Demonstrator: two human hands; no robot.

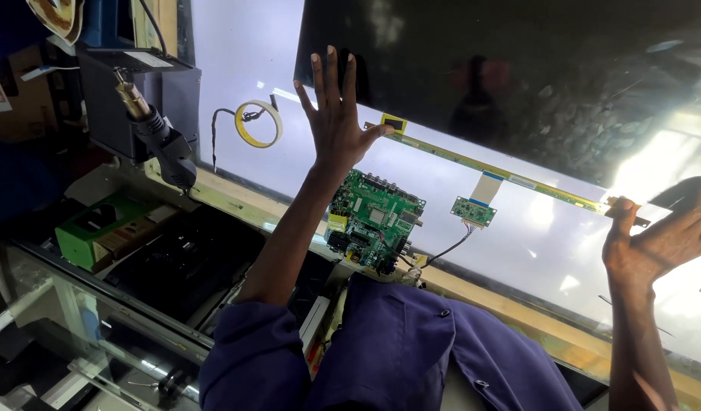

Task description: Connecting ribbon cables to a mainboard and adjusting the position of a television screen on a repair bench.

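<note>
Glossy glass, matt cloth, bare wood

The dark screen panel (518,84) is glossy and mirrors the room; the white sheet (518,243) under it looks smooth and glowing. The green circuit board (373,221) is shiny with metal parts. The blue sleeve (251,358) is matt cloth; the bench edge (236,199) is rough wood.

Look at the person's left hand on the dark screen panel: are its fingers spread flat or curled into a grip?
Spread flat. The left hand lies open against the dark panel, fingers straight and apart, thumb out to the side, gripping nothing.
</note>
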